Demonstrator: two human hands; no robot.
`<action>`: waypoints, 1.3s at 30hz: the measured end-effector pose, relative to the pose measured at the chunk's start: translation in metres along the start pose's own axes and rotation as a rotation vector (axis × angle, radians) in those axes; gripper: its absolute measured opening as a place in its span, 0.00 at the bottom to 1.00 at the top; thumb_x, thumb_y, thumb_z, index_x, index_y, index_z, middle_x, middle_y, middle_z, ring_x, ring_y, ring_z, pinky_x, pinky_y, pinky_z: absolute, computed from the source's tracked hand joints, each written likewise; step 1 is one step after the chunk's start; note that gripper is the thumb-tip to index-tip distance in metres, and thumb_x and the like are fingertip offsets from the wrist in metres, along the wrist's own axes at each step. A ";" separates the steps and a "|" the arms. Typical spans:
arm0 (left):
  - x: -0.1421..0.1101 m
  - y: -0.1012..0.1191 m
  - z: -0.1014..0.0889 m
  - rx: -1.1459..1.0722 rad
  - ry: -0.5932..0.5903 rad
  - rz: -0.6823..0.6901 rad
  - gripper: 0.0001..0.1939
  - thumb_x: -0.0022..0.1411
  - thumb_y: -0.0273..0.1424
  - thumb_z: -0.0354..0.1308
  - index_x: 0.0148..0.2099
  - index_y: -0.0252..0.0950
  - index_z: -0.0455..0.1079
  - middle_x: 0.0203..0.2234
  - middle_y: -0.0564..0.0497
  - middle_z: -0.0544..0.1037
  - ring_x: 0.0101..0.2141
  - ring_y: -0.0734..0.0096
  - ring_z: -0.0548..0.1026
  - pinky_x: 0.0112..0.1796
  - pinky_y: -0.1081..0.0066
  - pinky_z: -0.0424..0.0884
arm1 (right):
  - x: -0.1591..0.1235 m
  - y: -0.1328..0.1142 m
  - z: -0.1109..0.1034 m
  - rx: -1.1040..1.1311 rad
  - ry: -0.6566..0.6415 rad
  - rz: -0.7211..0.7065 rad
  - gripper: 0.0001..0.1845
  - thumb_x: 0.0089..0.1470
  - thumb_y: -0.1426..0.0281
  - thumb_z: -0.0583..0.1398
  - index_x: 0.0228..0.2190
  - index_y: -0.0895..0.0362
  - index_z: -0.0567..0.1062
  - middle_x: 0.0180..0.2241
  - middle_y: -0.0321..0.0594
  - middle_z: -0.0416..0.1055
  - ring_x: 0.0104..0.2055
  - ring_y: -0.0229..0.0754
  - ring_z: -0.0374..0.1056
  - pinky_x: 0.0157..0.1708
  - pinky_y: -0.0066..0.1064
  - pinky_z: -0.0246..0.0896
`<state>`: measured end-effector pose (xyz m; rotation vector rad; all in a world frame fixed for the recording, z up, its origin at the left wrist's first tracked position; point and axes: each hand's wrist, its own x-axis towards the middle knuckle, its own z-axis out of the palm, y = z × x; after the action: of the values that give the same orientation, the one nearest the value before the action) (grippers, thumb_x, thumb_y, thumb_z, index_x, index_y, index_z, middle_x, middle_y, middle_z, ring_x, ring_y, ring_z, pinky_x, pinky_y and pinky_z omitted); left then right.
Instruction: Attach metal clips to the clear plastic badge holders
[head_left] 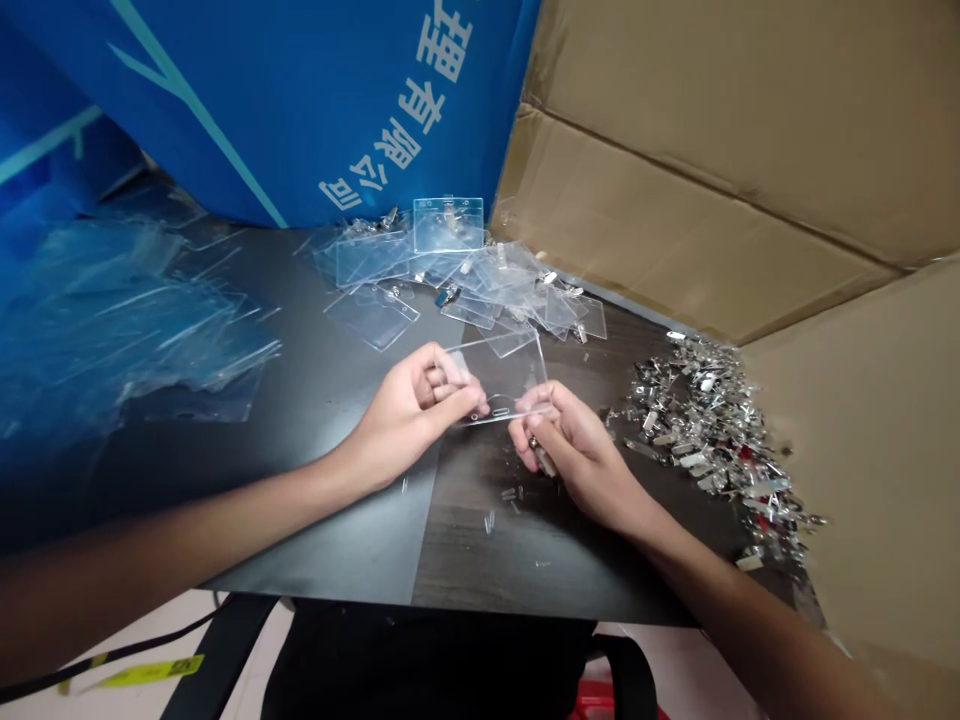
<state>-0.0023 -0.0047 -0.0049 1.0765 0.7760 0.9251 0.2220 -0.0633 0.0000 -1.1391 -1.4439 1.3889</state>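
My left hand (405, 410) and right hand (581, 455) both pinch a clear badge holder (495, 375) by its edges, above the dark surface (352, 540). My right grip also pinches a metal clip (544, 461); more clips (697, 420) lie heaped nearby.

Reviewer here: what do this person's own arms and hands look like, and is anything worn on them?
The left forearm and right forearm are bare, with no sleeve in view. The left hand and right hand wear no gloves, and neither wrist shows a watch or band.
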 end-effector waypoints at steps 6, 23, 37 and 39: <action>-0.013 -0.004 0.005 0.322 -0.005 0.110 0.29 0.74 0.31 0.65 0.69 0.46 0.56 0.35 0.56 0.77 0.38 0.67 0.83 0.45 0.64 0.77 | -0.011 -0.012 0.001 -0.333 -0.055 -0.031 0.11 0.78 0.65 0.53 0.48 0.52 0.75 0.33 0.34 0.71 0.33 0.40 0.65 0.36 0.32 0.62; -0.011 0.001 -0.001 0.693 -0.249 0.238 0.43 0.69 0.33 0.63 0.81 0.41 0.51 0.46 0.46 0.74 0.46 0.58 0.75 0.56 0.51 0.71 | -0.005 -0.008 0.003 -0.491 0.003 -0.296 0.10 0.72 0.70 0.59 0.34 0.53 0.73 0.27 0.31 0.68 0.28 0.37 0.62 0.32 0.30 0.58; -0.003 0.001 -0.003 0.567 -0.199 0.199 0.44 0.62 0.33 0.66 0.79 0.40 0.61 0.40 0.51 0.68 0.40 0.64 0.70 0.47 0.60 0.73 | -0.008 -0.007 -0.003 -0.381 -0.161 -0.067 0.21 0.79 0.64 0.54 0.65 0.45 0.75 0.42 0.38 0.76 0.44 0.47 0.72 0.51 0.42 0.69; -0.004 0.001 -0.005 0.582 -0.225 0.191 0.48 0.65 0.34 0.64 0.83 0.43 0.53 0.42 0.50 0.69 0.40 0.63 0.70 0.49 0.58 0.74 | -0.009 -0.005 -0.004 -0.359 -0.165 -0.064 0.22 0.79 0.62 0.53 0.68 0.44 0.75 0.44 0.40 0.76 0.48 0.48 0.72 0.55 0.43 0.69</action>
<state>-0.0089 -0.0061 -0.0051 1.7576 0.7821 0.7310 0.2276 -0.0706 0.0052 -1.2065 -1.8872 1.2324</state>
